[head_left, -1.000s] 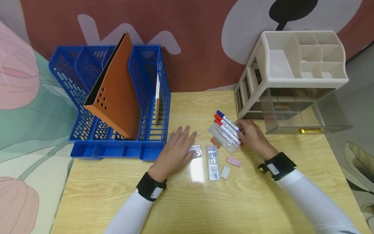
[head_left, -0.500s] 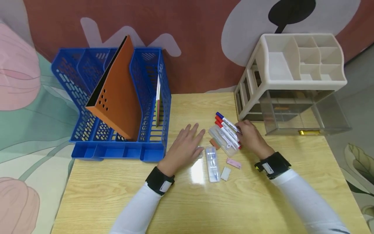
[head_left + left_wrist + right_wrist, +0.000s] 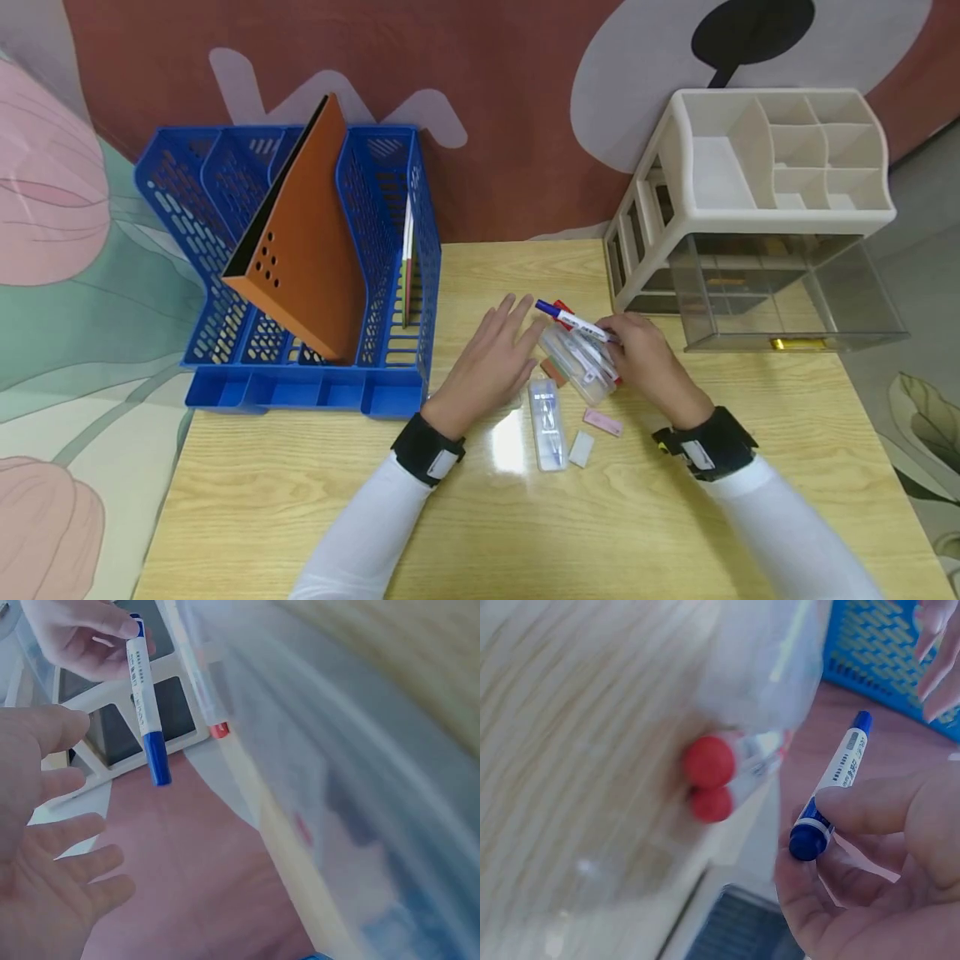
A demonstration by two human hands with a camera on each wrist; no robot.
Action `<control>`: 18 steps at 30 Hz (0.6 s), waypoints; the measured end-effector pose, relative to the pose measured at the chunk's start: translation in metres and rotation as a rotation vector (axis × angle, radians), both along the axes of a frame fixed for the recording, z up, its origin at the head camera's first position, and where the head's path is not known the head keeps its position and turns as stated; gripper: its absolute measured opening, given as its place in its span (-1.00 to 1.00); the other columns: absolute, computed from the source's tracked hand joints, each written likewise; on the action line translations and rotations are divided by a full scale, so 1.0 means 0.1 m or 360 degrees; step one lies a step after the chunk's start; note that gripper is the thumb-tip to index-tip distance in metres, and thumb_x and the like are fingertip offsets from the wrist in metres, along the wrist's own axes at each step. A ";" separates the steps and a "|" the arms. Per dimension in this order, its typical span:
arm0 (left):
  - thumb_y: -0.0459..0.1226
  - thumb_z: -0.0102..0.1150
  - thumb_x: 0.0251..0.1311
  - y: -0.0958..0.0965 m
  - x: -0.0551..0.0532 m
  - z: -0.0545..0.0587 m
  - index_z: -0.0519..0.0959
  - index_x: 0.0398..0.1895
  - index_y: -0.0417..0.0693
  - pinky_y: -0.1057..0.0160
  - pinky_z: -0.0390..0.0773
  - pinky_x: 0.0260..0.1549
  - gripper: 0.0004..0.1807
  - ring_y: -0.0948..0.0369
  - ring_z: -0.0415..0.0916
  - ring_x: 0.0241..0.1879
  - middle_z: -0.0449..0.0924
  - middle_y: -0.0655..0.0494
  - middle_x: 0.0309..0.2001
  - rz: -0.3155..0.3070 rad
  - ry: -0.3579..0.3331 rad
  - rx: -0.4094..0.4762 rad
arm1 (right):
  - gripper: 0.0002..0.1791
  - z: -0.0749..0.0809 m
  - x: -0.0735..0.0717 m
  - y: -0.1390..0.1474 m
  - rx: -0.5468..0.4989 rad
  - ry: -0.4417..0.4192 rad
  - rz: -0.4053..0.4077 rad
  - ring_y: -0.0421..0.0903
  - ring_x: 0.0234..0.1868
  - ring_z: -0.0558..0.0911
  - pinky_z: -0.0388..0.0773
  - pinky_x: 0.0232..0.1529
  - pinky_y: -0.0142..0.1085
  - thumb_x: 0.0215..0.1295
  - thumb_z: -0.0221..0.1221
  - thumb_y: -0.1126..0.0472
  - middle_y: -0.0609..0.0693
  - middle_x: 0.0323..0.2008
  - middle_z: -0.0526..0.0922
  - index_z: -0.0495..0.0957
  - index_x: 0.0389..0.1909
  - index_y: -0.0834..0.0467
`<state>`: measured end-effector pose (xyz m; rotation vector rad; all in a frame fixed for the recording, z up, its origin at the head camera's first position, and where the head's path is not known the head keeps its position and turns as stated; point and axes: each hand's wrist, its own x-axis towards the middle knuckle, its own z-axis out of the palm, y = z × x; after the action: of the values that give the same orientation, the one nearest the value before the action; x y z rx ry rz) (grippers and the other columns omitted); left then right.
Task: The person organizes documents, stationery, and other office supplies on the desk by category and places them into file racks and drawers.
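My right hand [image 3: 651, 362] pinches a white marker with a blue cap [image 3: 558, 311] near its end, thumb on top, as the right wrist view shows. The capped end points toward my left hand [image 3: 486, 367], whose fingers are spread and hold nothing. In the left wrist view, the marker [image 3: 145, 697] stands a little apart from those fingertips. Two red-ended markers [image 3: 711, 761] lie with a clear plastic case [image 3: 558, 352] under my right hand. My left hand partly covers a small clear box beside the case.
A slim clear case [image 3: 548, 425], a pink eraser [image 3: 603, 422], a white block [image 3: 581, 448] and an orange-brown piece [image 3: 553, 372] lie close by. A blue file rack [image 3: 427, 275] with an orange folder [image 3: 307, 258] stands left. A white organizer [image 3: 787, 218] with its clear drawer [image 3: 757, 333] pulled out stands right.
My right hand has lifted the blue marker off the red ones and swung its capped end left. My left hand has moved right and away from me, toward the marker.
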<state>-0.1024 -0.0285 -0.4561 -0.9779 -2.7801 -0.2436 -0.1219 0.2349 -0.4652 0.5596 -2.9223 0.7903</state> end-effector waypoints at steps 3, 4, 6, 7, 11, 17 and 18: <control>-0.12 0.16 0.47 0.05 -0.03 0.05 0.32 0.54 -0.08 -0.09 0.18 0.55 -0.36 -0.15 0.04 0.61 0.16 -0.20 0.59 -0.0043 0.0018 -0.0001 | -0.73 0.08 0.06 -0.06 -0.0025 0.0005 0.0060 0.23 -0.11 0.64 0.62 -0.05 0.11 0.22 0.25 0.58 0.29 -0.16 0.69 0.65 -0.06 0.39; -0.15 0.15 0.48 0.06 -0.03 0.06 0.32 0.54 -0.08 -0.08 0.18 0.56 -0.37 -0.14 0.05 0.61 0.18 -0.19 0.58 -0.0056 0.0019 -0.0009 | -0.72 0.10 0.08 -0.08 -0.0035 0.0004 0.0080 0.22 -0.10 0.64 0.62 -0.05 0.11 0.22 0.25 0.58 0.28 -0.16 0.69 0.66 -0.05 0.38; -0.21 0.10 0.51 0.10 -0.04 0.08 0.33 0.53 -0.11 -0.06 0.21 0.54 -0.43 -0.14 0.11 0.59 0.24 -0.18 0.56 -0.0086 0.0039 -0.0035 | -0.71 0.15 0.11 -0.11 -0.0039 -0.0001 0.0102 0.19 -0.09 0.64 0.63 -0.07 0.08 0.22 0.26 0.58 0.26 -0.15 0.69 0.66 -0.03 0.37; -0.25 0.09 0.52 0.11 -0.04 0.09 0.34 0.52 -0.13 -0.05 0.23 0.53 -0.45 -0.13 0.15 0.57 0.27 -0.18 0.54 -0.0102 0.0047 -0.0039 | -0.70 0.17 0.12 -0.13 -0.0040 0.0000 0.0109 0.18 -0.09 0.64 0.64 -0.08 0.07 0.23 0.26 0.57 0.24 -0.14 0.69 0.66 -0.02 0.36; -0.39 0.04 0.52 0.15 -0.03 0.12 0.41 0.46 -0.18 -0.03 0.32 0.49 -0.52 -0.09 0.33 0.49 0.41 -0.15 0.46 -0.0126 0.0114 -0.0086 | -0.69 0.25 0.17 -0.17 -0.0039 0.0025 0.0119 0.15 -0.08 0.64 0.67 -0.12 0.03 0.24 0.28 0.56 0.21 -0.12 0.68 0.66 0.00 0.33; -0.41 0.14 0.46 0.16 -0.01 0.13 0.52 0.37 -0.19 0.04 0.44 0.42 -0.56 0.01 0.51 0.36 0.56 -0.11 0.34 -0.0128 0.0182 -0.0094 | -0.70 0.33 0.21 -0.20 -0.0037 0.0092 0.0135 0.16 -0.09 0.64 0.67 -0.11 0.04 0.21 0.31 0.56 0.20 -0.14 0.69 0.67 -0.03 0.33; -0.42 0.14 0.45 0.16 -0.01 0.13 0.53 0.35 -0.19 0.07 0.48 0.39 -0.57 0.03 0.54 0.32 0.59 -0.10 0.32 -0.0135 0.0200 -0.0090 | -0.70 0.34 0.22 -0.20 -0.0041 0.0100 0.0140 0.16 -0.09 0.64 0.67 -0.10 0.05 0.21 0.32 0.56 0.19 -0.14 0.70 0.68 -0.04 0.33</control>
<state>-0.1030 -0.0126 -0.4432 -1.0871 -2.6488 -0.1118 -0.1003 0.2151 -0.4312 0.7015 -2.8434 0.8036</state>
